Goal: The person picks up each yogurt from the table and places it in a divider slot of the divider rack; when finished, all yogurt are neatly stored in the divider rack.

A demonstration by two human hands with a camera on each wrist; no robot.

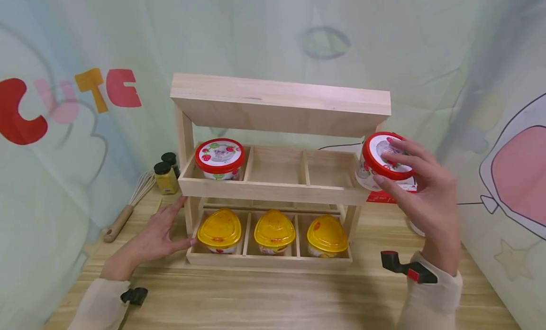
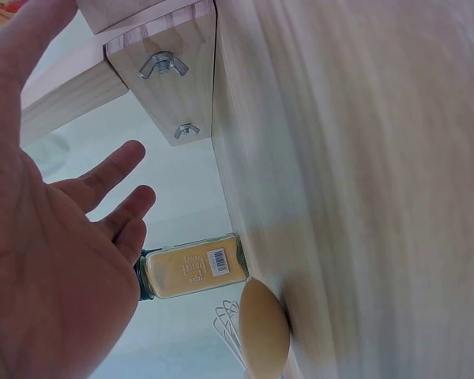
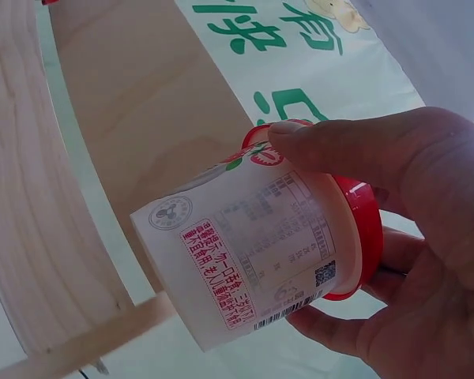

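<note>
My right hand (image 1: 426, 183) grips a white plastic tub with a red strawberry-print lid (image 1: 390, 154) by its rim, at the right end of the wooden rack's (image 1: 273, 192) upper shelf. Seen from the right wrist, the tub (image 3: 245, 253) is tilted, with printed text and a barcode on its side. My left hand (image 1: 155, 237) is spread at the rack's lower left, its thumb at the edge of the bottom tray. Another red-lidded tub (image 1: 219, 157) sits in the upper left compartment. Yellow-lidded tubs (image 1: 274, 231) fill the bottom compartments.
Left of the rack stand a yellow-filled jar with a black lid (image 1: 166, 178) and a second black-lidded jar (image 1: 170, 159). A whisk (image 1: 130, 206) with a wooden handle lies beside them. Behind the right hand is a red object (image 1: 381, 197). A printed curtain (image 1: 273, 36) hangs behind.
</note>
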